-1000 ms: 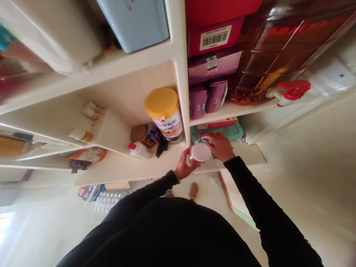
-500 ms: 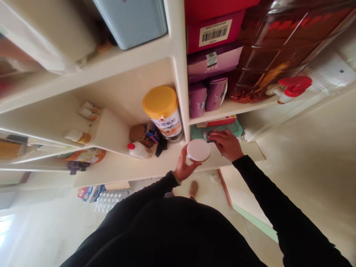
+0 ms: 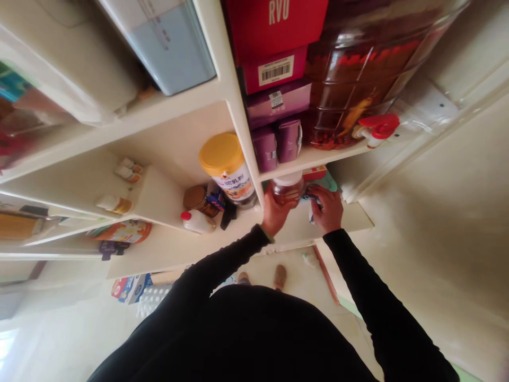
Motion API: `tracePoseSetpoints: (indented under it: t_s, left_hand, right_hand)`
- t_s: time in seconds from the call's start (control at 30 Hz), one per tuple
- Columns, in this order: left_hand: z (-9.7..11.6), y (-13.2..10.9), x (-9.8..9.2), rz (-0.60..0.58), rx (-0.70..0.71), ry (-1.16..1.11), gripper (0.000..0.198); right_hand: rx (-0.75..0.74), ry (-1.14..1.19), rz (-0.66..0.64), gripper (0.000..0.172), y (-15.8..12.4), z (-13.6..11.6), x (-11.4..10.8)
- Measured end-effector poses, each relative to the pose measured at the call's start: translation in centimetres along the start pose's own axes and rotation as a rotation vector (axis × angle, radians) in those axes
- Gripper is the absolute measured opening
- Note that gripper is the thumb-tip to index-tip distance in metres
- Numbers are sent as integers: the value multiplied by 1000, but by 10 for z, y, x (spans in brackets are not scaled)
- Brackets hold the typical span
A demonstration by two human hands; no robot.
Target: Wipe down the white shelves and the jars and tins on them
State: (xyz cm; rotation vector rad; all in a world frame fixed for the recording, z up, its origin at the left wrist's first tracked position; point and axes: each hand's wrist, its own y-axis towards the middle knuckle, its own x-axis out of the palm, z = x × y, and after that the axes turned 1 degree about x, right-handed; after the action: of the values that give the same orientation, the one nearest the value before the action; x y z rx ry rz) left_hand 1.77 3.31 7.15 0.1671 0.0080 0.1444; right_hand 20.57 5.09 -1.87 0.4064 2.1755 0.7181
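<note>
My left hand (image 3: 275, 216) is closed around a clear jar (image 3: 285, 191) with a pale lid and something reddish brown inside. The jar is raised at the opening of the lower right compartment, its side turned toward me. Close to its right side, my right hand (image 3: 329, 210) has its fingers closed on a crumpled grey cloth (image 3: 312, 211), mostly hidden by the fingers. Whether the cloth touches the jar I cannot tell. Behind both hands, a green tray-like thing (image 3: 331, 182) lies in the compartment.
Left of the divider stands a yellow-lidded can (image 3: 233, 172), beside a white bottle with a red cap (image 3: 198, 221) and a brown-lidded jar (image 3: 195, 198). Above my hands are purple boxes (image 3: 289, 140) and a big glass jar (image 3: 338, 95) with a red tap (image 3: 379, 126).
My left hand has raised the jar toward the compartment and tilted it, so its side shows instead of the lid top. My right hand has moved slightly down beside it. The view has shifted.
</note>
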Motion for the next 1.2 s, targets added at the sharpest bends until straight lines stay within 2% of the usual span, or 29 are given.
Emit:
tracePoseSetpoints:
  t_s: [0.13,0.3,0.47,0.6,0.73,0.83,0.9,0.97,1.03,1.1,1.17,1.2]
  left_hand:
    - [-20,14,9,93,-26,95,76]
    - [-54,21,10,58,52,166,79]
    - [-67,16,7,38,129,191,88]
    - [-78,-1,10,49,120,290,108]
    - [-86,-45,4,-34,151,385,117]
    - [-81,-86,-17,-214,225,390,102]
    - [-75,-107,-41,-329,255,377,74]
    - [-70,-121,-71,-337,269,370,41]
    - [-68,-127,-106,-177,261,390,25]
    - [-65,-127,-143,128,186,441,26]
    - [-60,-122,-179,467,49,488,42]
    - [-58,-118,-196,599,-13,495,54]
  right_hand:
    - [26,-18,4,24,-2,-12,6]
    - [54,82,3,26,-15,-19,11]
    - [86,135,35,25,-19,-12,15]
    - [90,125,72,27,-22,-12,20]
    - [130,152,141,31,-30,-11,23]
    - [141,203,205,32,-34,-10,25]
    - [149,223,240,31,-36,-11,24]
    - [166,259,243,30,-39,-15,21]
    - [211,334,232,25,-47,-22,14]
    - [302,417,214,23,-61,-34,6]
    - [433,459,157,25,-80,-50,-1]
    - [501,464,106,28,-91,-60,-2]
